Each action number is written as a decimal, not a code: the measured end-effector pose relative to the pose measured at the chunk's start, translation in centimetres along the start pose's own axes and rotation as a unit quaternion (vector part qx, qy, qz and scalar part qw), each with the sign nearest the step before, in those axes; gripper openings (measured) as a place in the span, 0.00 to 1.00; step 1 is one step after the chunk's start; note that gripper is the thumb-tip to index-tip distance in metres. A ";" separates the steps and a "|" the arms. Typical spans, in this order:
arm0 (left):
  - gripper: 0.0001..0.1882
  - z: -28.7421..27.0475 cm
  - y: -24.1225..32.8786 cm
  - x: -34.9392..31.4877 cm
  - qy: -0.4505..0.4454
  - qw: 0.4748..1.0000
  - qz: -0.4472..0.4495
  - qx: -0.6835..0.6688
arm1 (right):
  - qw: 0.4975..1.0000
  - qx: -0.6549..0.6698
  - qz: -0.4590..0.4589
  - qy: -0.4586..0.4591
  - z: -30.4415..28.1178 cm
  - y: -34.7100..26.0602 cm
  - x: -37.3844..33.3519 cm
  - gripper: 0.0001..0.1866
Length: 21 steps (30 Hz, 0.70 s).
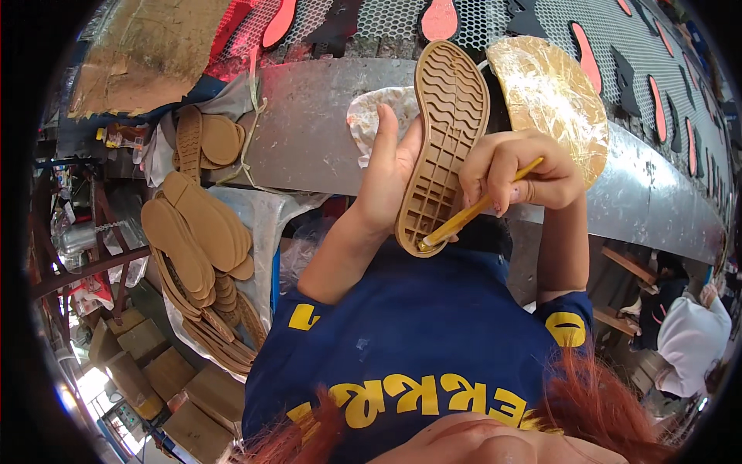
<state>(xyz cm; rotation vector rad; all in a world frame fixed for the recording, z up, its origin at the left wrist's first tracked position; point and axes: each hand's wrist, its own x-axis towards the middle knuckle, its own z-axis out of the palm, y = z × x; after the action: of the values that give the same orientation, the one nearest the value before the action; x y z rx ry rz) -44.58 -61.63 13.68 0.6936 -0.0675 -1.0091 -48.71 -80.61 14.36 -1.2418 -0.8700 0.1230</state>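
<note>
My left hand holds a tan rubber shoe sole upright, its ridged tread facing me, fingers behind it and thumb along its left edge. My right hand grips a yellow-handled brush like a pen. The brush tip touches the sole's heel end. Both forearms come up from my blue shirt with yellow print.
Stacks of tan soles lie on plastic at the left, with more above. A grey metal ledge fronts a mesh belt carrying red and black insoles. A gold-wrapped disc sits behind. Cardboard boxes lower left; another person in white right.
</note>
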 end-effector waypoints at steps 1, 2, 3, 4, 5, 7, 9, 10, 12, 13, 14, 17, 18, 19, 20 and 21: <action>0.43 -0.6 0.1 -0.1 -0.029 0.999 0.002 0.032 | 1.000 -0.003 0.004 -0.016 -0.2 -0.1 0.3 0.08; 0.42 -1.0 0.0 -0.1 -0.058 0.996 0.004 0.064 | 0.999 -0.007 0.008 -0.033 -0.4 -0.1 0.5 0.08; 0.42 -1.1 0.0 -0.2 -0.048 0.996 0.009 0.070 | 0.999 -0.017 -0.001 -0.046 -0.7 -0.2 0.6 0.07; 0.42 -1.1 0.0 -0.1 -0.040 0.996 0.013 0.074 | 0.998 -0.029 -0.008 -0.059 -0.9 -0.3 0.6 0.07; 0.41 -1.2 -0.1 -0.1 -0.032 0.996 0.018 0.079 | 0.996 -0.040 -0.015 -0.073 -1.1 -0.4 0.5 0.06; 0.41 -2.1 0.2 -0.3 -0.056 0.996 -0.008 0.071 | 0.997 -0.054 -0.055 0.015 -1.1 -0.7 -0.4 0.05; 0.38 -2.0 0.3 -0.4 -0.039 0.997 -0.011 0.058 | 0.982 -0.077 -0.117 0.124 -1.7 -0.3 -2.6 0.04; 0.38 -1.9 0.3 -0.3 -0.017 0.999 -0.002 0.041 | 0.964 -0.061 -0.153 0.207 -1.7 0.1 -3.8 0.04; 0.37 -2.2 0.4 -0.1 0.026 0.999 0.020 0.004 | 0.901 -0.024 -0.159 0.404 -0.6 -0.2 -5.0 0.04; 0.33 -4.2 0.0 0.3 -0.075 0.993 0.079 -0.033 | 0.871 -0.090 -0.129 0.466 0.1 0.0 -5.4 0.05; 0.31 -4.3 0.1 0.6 -0.040 0.990 0.126 -0.050 | 0.830 -0.156 -0.096 0.527 0.7 0.3 -5.6 0.05; 0.26 -4.0 0.1 0.8 0.037 0.961 0.270 -0.043 | 0.737 -0.430 0.004 0.521 2.7 0.8 -5.4 0.07; 0.26 -4.0 0.3 0.8 0.045 0.946 0.322 -0.002 | 0.669 -0.589 0.040 0.452 3.1 0.9 -5.0 0.08; 0.27 -4.0 0.5 0.6 0.055 0.925 0.373 0.037 | 0.671 -0.601 0.058 0.431 3.7 0.8 -4.4 0.08; 0.28 -4.0 0.7 0.4 0.047 0.915 0.396 0.062 | 0.673 -0.612 0.077 0.409 4.0 0.7 -3.9 0.08; 0.30 -3.9 1.0 0.1 0.040 0.903 0.419 0.087 | 0.700 -0.584 0.099 0.399 3.8 1.1 -4.0 0.09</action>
<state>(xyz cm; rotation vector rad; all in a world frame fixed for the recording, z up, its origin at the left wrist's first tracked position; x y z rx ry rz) -42.37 -59.44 11.12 0.7652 -0.3578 -0.1430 -53.48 -79.34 11.65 -2.2966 0.0943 -0.8977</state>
